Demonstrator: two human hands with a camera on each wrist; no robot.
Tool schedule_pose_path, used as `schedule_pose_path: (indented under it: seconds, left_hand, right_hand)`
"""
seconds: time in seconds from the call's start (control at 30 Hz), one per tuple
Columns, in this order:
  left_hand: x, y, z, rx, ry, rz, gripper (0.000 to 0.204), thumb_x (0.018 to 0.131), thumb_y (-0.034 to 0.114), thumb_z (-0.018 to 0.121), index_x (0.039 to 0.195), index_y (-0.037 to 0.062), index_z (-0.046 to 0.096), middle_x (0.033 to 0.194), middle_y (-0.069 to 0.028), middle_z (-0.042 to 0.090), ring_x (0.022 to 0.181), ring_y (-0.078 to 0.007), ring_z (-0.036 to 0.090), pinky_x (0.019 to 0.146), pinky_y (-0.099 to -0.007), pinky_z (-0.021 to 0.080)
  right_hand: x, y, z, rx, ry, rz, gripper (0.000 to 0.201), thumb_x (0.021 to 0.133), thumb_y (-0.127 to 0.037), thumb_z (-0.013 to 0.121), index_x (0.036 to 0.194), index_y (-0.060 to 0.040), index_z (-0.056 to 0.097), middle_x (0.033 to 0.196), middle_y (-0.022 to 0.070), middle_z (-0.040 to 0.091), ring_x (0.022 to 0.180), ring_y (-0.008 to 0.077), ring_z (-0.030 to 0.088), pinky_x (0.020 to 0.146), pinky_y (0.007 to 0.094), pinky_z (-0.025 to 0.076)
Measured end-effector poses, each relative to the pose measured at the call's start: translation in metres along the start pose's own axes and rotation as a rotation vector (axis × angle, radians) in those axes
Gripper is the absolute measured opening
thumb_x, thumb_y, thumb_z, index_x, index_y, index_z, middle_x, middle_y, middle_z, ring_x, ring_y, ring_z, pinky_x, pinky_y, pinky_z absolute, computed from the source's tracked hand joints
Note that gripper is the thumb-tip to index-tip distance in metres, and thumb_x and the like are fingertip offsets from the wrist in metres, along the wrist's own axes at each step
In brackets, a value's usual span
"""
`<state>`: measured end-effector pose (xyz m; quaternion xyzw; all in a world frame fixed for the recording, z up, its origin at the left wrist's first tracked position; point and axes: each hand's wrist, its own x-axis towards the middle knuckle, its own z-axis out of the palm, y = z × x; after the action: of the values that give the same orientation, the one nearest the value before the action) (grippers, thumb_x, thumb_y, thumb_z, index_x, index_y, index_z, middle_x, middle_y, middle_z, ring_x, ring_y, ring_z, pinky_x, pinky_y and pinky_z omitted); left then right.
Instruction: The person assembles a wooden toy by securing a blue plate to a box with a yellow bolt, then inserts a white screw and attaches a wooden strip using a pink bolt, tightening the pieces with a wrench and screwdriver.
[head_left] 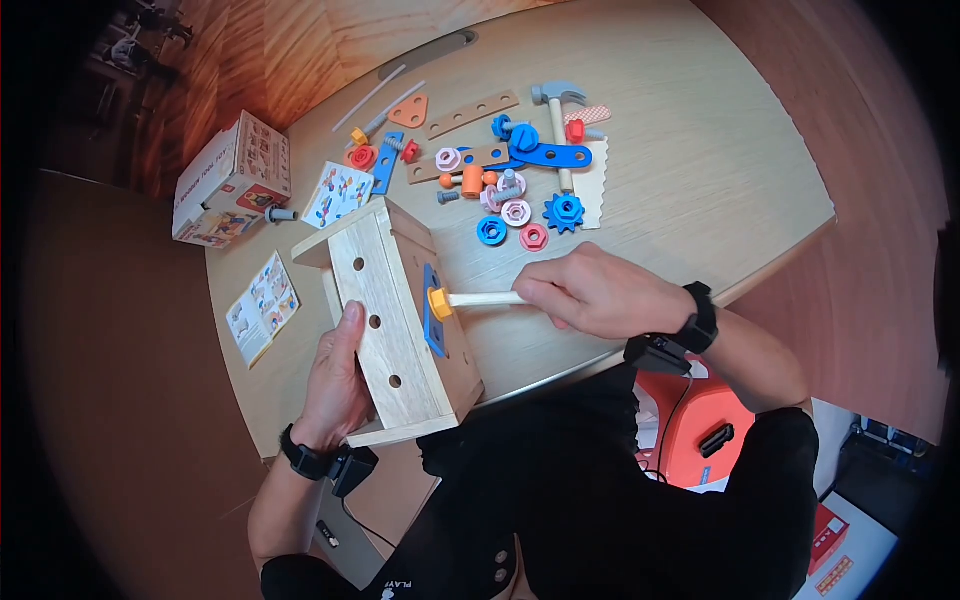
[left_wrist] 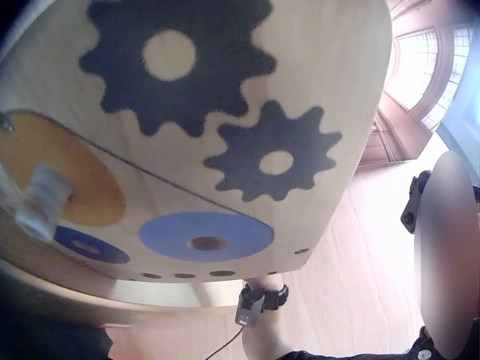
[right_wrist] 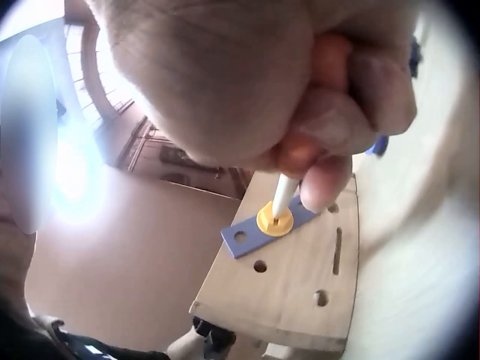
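A wooden toolbox stands tilted at the table's front edge, gripped by my left hand with the thumb on its holed face. On its right side lies a blue strip with a yellow bolt in it. My right hand holds a screwdriver by its orange handle, fingers curled round it, and the tip meets the bolt head. In the left wrist view, the toolbox panel shows printed gears and a grey peg sticking out.
Behind lie a toy hammer, blue gear, several nuts, bolts and strips. A printed box, a grey bolt and leaflets are at the left. A red stool stands below the table.
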<state>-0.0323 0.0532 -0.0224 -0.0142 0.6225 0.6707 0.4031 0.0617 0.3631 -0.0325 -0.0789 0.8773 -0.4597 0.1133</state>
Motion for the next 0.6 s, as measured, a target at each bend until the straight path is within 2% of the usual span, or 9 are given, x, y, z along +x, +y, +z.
schedule_pose_path:
  seconds: [0.03,0.17,0.23,0.27,0.33,0.43,0.47,0.57,0.6]
  left_hand:
    - [0.0,0.0,0.001,-0.009,-0.001,0.001,0.056,0.11,0.047,0.046,0.134,-0.0017,0.058,0.12,-0.013,0.071,0.104,-0.0177,0.073,0.094,-0.0355,0.059]
    - [-0.002,0.003,0.003,-0.018,-0.041,-0.048,0.055,0.11,0.047,0.044,0.14,0.0017,0.053,0.123,-0.009,0.068,0.107,-0.0153,0.069,0.094,-0.0338,0.057]
    - [-0.002,0.0,0.004,-0.021,-0.049,-0.055,0.056,0.11,0.047,0.044,0.138,-0.0004,0.055,0.122,-0.0111,0.07,0.106,-0.0167,0.071,0.095,-0.0349,0.058]
    - [-0.002,0.0,0.004,-0.022,-0.06,-0.062,0.057,0.11,0.047,0.045,0.136,-0.0024,0.058,0.121,-0.0133,0.072,0.105,-0.0182,0.073,0.095,-0.0359,0.059]
    - [-0.001,-0.001,0.004,-0.002,-0.064,-0.05,0.058,0.11,0.047,0.044,0.136,-0.0025,0.057,0.121,-0.0135,0.072,0.104,-0.0183,0.073,0.094,-0.0357,0.059]
    - [0.0,-0.002,0.003,-0.001,-0.059,-0.042,0.058,0.11,0.047,0.043,0.137,-0.0026,0.057,0.12,-0.0139,0.072,0.104,-0.0183,0.073,0.093,-0.0351,0.06]
    - [0.0,-0.002,0.003,-0.007,-0.058,-0.049,0.058,0.11,0.047,0.043,0.137,-0.0027,0.057,0.12,-0.014,0.072,0.104,-0.0182,0.074,0.093,-0.0348,0.06]
    - [0.003,-0.002,0.0,0.002,-0.071,-0.041,0.058,0.11,0.047,0.043,0.137,-0.0023,0.057,0.121,-0.0136,0.072,0.105,-0.0179,0.073,0.094,-0.0349,0.06]
    - [0.003,-0.001,0.001,0.006,-0.076,-0.044,0.058,0.11,0.047,0.043,0.137,-0.0023,0.057,0.121,-0.0136,0.072,0.105,-0.0179,0.073,0.094,-0.0349,0.06]
  right_hand:
    - [0.002,-0.005,-0.003,0.229,-0.193,0.217,0.017,0.1,-0.021,0.059,0.101,-0.0045,0.064,0.079,0.0144,0.066,0.075,0.035,0.067,0.071,0.0428,0.052]
    - [0.001,-0.005,0.004,0.167,-0.12,0.195,0.021,0.1,-0.024,0.058,0.102,-0.0041,0.065,0.079,0.0159,0.066,0.074,0.0362,0.066,0.071,0.0424,0.052]
    - [0.0,-0.007,0.006,-0.003,-0.023,-0.03,0.024,0.101,-0.026,0.058,0.104,-0.004,0.065,0.079,0.0163,0.067,0.076,0.0359,0.067,0.071,0.0426,0.052]
    - [0.001,-0.004,0.008,-0.002,-0.024,-0.03,0.024,0.101,-0.026,0.058,0.104,-0.004,0.065,0.079,0.0163,0.067,0.076,0.0359,0.067,0.071,0.0426,0.052]
    - [-0.001,0.008,0.012,-0.148,0.159,-0.199,0.025,0.099,-0.028,0.064,0.106,-0.004,0.063,0.073,0.0134,0.061,0.07,0.0322,0.065,0.064,0.0426,0.048]
    - [-0.014,-0.001,0.002,-0.206,0.266,-0.087,0.023,0.098,-0.027,0.063,0.106,-0.0054,0.06,0.078,0.0146,0.066,0.073,0.0369,0.068,0.067,0.046,0.053]
    - [-0.019,-0.012,-0.006,-0.235,0.154,0.032,0.022,0.098,-0.026,0.064,0.107,-0.007,0.058,0.08,0.0121,0.066,0.07,0.0352,0.068,0.065,0.0451,0.054]
    - [-0.026,-0.001,0.005,-0.307,0.209,-0.152,0.018,0.098,-0.023,0.064,0.105,-0.0077,0.058,0.082,0.01,0.067,0.07,0.0326,0.068,0.063,0.0428,0.054]
    - [-0.026,0.001,0.007,-0.306,0.213,-0.147,0.018,0.098,-0.023,0.064,0.105,-0.0077,0.058,0.082,0.01,0.067,0.07,0.0326,0.068,0.063,0.0428,0.054]
